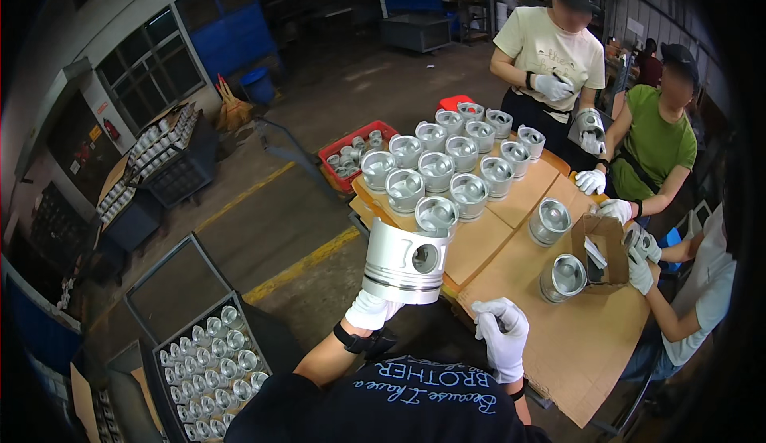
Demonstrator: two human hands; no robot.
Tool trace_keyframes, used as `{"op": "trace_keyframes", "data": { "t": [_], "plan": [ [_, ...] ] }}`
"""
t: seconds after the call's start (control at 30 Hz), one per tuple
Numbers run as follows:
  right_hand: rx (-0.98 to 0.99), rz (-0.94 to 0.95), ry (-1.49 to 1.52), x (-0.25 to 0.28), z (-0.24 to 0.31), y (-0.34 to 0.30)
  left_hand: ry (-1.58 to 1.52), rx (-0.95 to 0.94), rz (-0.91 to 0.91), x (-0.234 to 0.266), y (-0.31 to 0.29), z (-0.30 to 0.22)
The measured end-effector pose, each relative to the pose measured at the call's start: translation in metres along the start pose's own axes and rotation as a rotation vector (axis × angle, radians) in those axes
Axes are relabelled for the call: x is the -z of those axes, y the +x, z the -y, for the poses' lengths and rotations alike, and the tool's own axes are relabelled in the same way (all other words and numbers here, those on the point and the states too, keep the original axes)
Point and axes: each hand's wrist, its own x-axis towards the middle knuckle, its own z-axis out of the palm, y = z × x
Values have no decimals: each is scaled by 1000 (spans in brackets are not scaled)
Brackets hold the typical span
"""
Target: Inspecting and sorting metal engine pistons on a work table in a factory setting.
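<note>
A large silver engine piston (403,261) is raised in front of me, with ring grooves toward its lower end and a round pin hole in its side. My left hand (373,309), in a white glove, grips it from below; the piston hides most of the fingers. Just off the table's near edge, my right hand (503,335), also gloved, has its fingers curled together. Whether anything small is in them cannot be made out. Beyond the raised piston, several pistons (436,170) stand in rows on the cardboard-covered table (487,259).
Two pistons stand near a cardboard box (610,248) at the right. Three co-workers in gloves are along the table's far and right sides. A red crate (323,154) of parts sits beyond the table. A metal cart (209,303) full of pistons stands at the lower left.
</note>
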Motion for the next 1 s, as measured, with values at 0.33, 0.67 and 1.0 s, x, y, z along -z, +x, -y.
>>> {"op": "trace_keyframes", "data": {
  "t": [0.33, 0.67, 1.0],
  "plan": [
    [150, -16, -93, 46, -4, -2, 3, 78, 156, -23, 12, 32],
    [-194, 214, 81, 76, 38, 18, 165, 110, 41, -55, 23, 93],
    [-359, 136, 118, 91, 18, 34, -116, 295, 173, -41, 64, 103]
  ]
}}
